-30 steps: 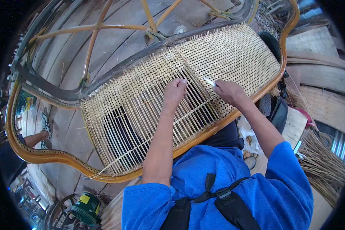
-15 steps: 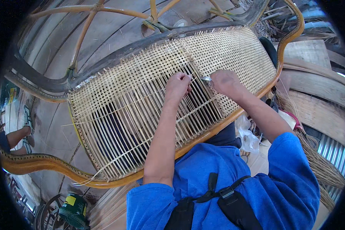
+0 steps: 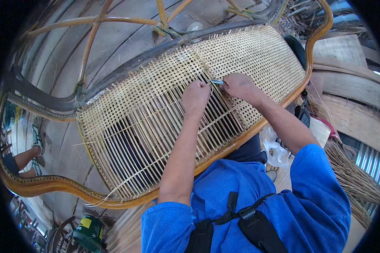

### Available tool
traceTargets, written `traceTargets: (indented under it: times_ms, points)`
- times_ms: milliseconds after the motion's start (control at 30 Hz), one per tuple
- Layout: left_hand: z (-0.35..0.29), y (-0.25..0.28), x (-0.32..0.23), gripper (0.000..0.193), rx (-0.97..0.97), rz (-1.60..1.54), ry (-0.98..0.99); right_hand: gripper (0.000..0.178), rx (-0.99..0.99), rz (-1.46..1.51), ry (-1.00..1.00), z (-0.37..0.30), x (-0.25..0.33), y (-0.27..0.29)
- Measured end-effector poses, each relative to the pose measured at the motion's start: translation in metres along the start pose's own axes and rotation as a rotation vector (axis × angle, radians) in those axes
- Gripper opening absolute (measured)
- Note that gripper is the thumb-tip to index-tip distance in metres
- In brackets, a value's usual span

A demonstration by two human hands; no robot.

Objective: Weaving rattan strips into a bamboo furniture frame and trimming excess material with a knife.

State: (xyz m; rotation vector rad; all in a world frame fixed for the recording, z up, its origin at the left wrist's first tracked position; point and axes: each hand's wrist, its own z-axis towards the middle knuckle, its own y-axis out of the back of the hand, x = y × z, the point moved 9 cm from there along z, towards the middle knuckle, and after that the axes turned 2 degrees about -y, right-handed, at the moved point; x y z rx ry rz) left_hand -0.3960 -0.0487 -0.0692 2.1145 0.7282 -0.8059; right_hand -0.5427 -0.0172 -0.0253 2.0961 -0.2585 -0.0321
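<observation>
A long curved wooden frame (image 3: 61, 185) carries a cane panel. On its right lies finished open weave (image 3: 261, 52); on the left, parallel cane strands (image 3: 133, 137) run with gaps between them, woven closely only toward the far edge. My left hand (image 3: 195, 98) is closed in a pinch above the strands; what its fingertips hold is too small to make out. My right hand (image 3: 241, 87) grips a slim, shiny metal tool (image 3: 216, 82), whose tip points left toward my left fingertips. The tool's other end is hidden in my fist. Loose cane ends (image 3: 99, 201) stick out at the near left corner.
A dark curved rail (image 3: 143, 57) with poles (image 3: 128, 20) runs along the far side. At left are another person's legs (image 3: 27, 158). A green bucket (image 3: 88, 232) stands lower left. Cane bundles (image 3: 346, 168), wooden boards (image 3: 346, 88) and a clear plastic bag (image 3: 276, 154) lie right.
My right hand has moved slightly left, bringing the metal tool up to my left fingertips. My left hand has turned a little, its fingers now more hidden. The view has shifted slightly.
</observation>
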Motion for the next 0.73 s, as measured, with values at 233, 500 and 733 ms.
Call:
traceTargets:
  times_ms: [233,500,733]
  points:
    - [0.000,0.000,0.000,0.023,-0.190,0.084,-0.082,0.021,-0.122,0.040,0.128,-0.001,0.007,0.006]
    - [-0.010,0.003,-0.013,0.024,-0.219,0.152,-0.108,0.017,-0.283,-0.004,0.183,-0.008,0.013,0.013]
    - [-0.018,0.004,-0.015,0.024,-0.227,0.175,-0.090,0.015,-0.281,-0.141,0.235,-0.011,0.036,0.027]
